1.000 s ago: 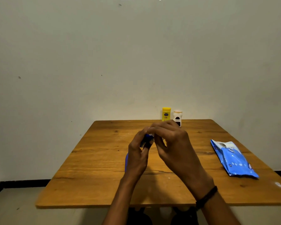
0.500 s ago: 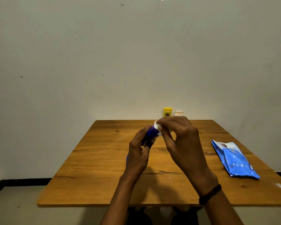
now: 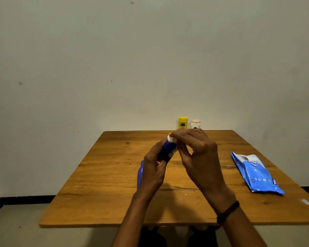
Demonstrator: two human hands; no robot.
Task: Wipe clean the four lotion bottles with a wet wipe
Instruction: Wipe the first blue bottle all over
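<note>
Your left hand (image 3: 153, 168) grips one blue bottle (image 3: 168, 147) above the table (image 3: 105, 175) — your right hand (image 3: 200, 157) pinches one white wipe (image 3: 171, 139) against its top. Two more stand at the far edge — a yellow bottle (image 3: 183, 123) and a white bottle (image 3: 195, 124); one blue wipe pack (image 3: 257, 173) lies at right.

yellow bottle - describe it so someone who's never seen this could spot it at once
Find the wooden table and look to its far edge by the wall. Two small bottles stand there together. The yellow bottle is the left one, with a dark oval label; the white bottle beside it is pale.
</note>
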